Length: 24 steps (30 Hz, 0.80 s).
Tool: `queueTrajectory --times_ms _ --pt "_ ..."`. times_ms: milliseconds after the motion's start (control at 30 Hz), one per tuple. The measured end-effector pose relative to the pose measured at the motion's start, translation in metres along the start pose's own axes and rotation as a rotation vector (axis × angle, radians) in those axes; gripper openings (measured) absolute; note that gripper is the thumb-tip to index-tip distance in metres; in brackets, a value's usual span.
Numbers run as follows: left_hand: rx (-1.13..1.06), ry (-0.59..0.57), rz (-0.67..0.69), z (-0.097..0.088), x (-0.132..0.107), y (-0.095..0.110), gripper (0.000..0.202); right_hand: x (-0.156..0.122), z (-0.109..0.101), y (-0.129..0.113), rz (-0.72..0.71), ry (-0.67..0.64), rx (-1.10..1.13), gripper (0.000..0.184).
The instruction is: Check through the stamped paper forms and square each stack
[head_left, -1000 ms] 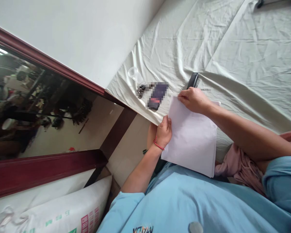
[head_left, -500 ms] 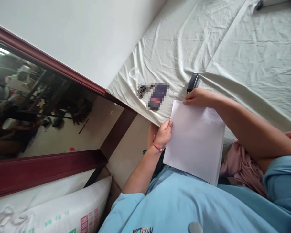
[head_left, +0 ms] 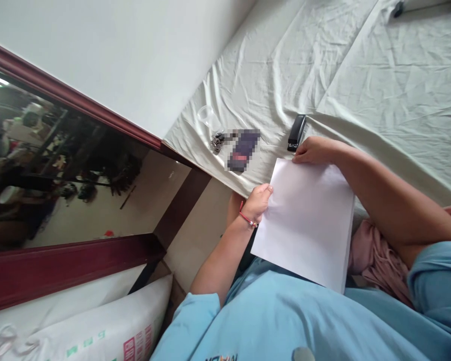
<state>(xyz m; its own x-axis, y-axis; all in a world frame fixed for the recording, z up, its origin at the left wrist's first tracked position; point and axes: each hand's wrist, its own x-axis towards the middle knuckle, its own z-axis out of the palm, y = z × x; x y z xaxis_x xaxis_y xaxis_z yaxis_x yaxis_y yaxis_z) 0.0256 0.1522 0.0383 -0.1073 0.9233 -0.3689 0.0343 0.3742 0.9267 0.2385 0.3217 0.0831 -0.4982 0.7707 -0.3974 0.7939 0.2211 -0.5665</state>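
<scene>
Now, white paper, left fingers gripping its side, right fingers pinching its top, black stapler nearby

Soft, bright light covers the creased sheet, leaving faint shadows; pixelation masks a dark object near the sheet's left edge.

The head camera looks forward and down from near above the paper.
</scene>
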Motion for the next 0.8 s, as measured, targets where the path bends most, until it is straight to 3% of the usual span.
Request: queueTrajectory --times_ms 100,333,633,800 --pt "0.031 -0.051 -0.029 0.002 0.011 0.004 0.05 0.002 -0.001 0.004 0.027 0.028 -0.011 0.015" --pt "0.121 -0.005 -0.092 0.005 0.035 0.017 0.044 0.007 0.01 -0.003 0.119 0.233 -0.104 0.014" --pt "0.249 0.031 -0.068 0.009 0.034 0.023 0.036 0.007 0.006 -0.001 0.093 0.246 -0.119 0.019" --pt "0.281 0.057 -0.071 0.014 0.031 0.031 0.042 0.005 0.005 0.0 0.115 0.245 -0.11 0.024"
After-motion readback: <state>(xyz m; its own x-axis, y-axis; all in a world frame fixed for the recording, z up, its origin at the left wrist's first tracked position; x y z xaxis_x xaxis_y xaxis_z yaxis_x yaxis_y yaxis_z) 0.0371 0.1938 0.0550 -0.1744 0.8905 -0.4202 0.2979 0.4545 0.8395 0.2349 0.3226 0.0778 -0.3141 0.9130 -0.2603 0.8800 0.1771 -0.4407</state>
